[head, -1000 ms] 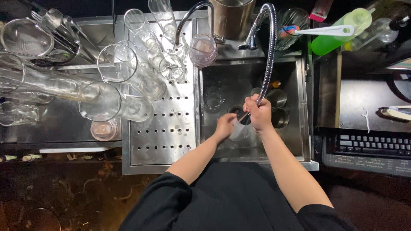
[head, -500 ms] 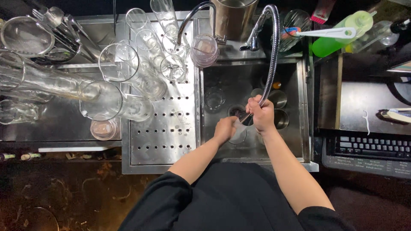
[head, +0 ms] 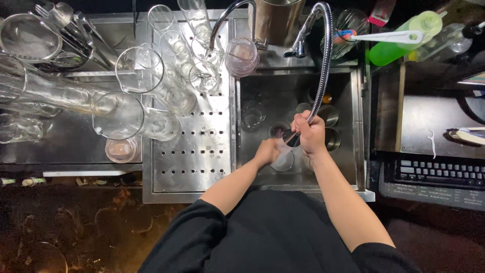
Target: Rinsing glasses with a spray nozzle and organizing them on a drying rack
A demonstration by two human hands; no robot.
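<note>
I see my right hand [head: 309, 135] gripping the flexible spray hose [head: 323, 71] over the sink [head: 353, 126], my left hand [head: 267, 151] holding a clear glass [head: 283, 161] beneath.

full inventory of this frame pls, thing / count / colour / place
clear glass: one, in the sink, held by the left hand
spray hose: one, metal, arcs over the sink, end gripped by the right hand
sink: one, steel, centre
metal cups: several, at the sink bottom, right side
small glass: one, clear, at the sink bottom, left side
perforated drainboard: one, steel, left of the sink
upturned glasses: many, clear, on the drainboard and left counter
tap: one, metal, behind the sink
green bottle: one, top right
keyboard: one, dark, right
left hand: on the clear glass
right hand: closed on the hose end
</note>
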